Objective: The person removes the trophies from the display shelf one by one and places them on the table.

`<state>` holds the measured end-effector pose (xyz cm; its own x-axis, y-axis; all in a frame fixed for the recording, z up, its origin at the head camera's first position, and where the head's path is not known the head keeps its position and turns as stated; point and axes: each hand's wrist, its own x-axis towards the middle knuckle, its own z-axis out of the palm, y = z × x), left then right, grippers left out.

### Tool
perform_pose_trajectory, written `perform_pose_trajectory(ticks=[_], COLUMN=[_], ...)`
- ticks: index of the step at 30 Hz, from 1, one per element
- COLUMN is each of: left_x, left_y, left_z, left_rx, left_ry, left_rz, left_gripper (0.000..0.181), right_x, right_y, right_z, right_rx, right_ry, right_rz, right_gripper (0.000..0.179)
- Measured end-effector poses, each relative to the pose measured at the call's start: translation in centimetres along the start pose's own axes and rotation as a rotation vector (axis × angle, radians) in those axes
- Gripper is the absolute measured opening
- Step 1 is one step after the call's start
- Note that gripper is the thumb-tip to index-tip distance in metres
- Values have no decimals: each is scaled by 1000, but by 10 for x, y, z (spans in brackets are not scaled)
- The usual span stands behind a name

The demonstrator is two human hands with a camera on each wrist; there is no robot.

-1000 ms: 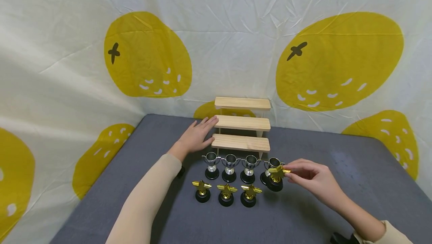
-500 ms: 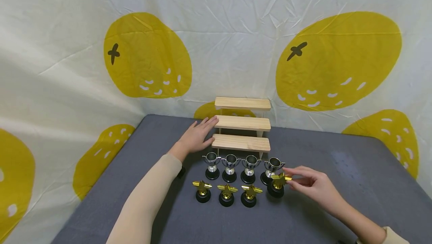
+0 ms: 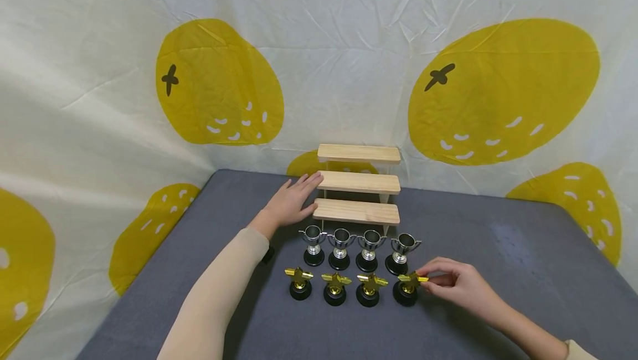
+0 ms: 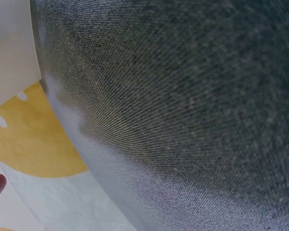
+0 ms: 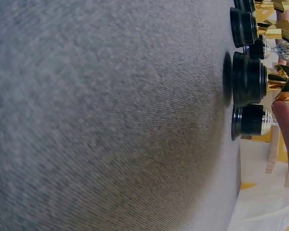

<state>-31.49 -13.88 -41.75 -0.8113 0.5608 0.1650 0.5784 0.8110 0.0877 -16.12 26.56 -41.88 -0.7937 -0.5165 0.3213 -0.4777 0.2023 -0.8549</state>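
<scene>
My right hand (image 3: 461, 288) pinches a gold star trophy (image 3: 410, 283) by one point of its star, at the right end of the front row. In the right wrist view, that trophy's black base (image 5: 248, 79) is upright, just over its shadow on the cloth. My left hand (image 3: 291, 200), fingers straight, touches the left ends of the middle step (image 3: 359, 181) and lower step (image 3: 356, 211) of a wooden display stand. Other gold star trophies (image 3: 335, 288) stand to the left of the held one. Behind them is a row of silver cup trophies (image 3: 341, 248).
The stand's top step (image 3: 359, 153) is close to a white backdrop (image 3: 344, 88) printed with yellow fruit shapes. Dark grey cloth (image 3: 299, 332) covers the table. The silver cups stand between the stand and the gold trophies.
My right hand has brought the gold star trophy down and toward me, from in front of the right silver cup into line with the other gold ones. My left hand has stayed put.
</scene>
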Motion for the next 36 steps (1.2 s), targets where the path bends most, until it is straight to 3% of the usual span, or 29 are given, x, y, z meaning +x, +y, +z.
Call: perform_pose_trajectory(ticks=[13, 22, 31, 36], left_x=[0, 0, -2, -1], left_y=[0, 1, 4, 3], left_z=[1, 1, -1, -1], left_rx=[-2, -16, -87, -93], left_ry=[0, -12, -22, -13], left_rz=[-3, -10, -54, -62], left_gripper=[72, 71, 73, 73], right_x=[0, -1, 1, 4], right_y=[3, 5, 3, 0], right_z=[1, 2, 3, -2], right_rx=[-23, -10, -68, -49], right_ry=[-60, -61, -56, -75], right_rz=[115, 71, 77, 100], right_gripper=[17, 18, 20, 25])
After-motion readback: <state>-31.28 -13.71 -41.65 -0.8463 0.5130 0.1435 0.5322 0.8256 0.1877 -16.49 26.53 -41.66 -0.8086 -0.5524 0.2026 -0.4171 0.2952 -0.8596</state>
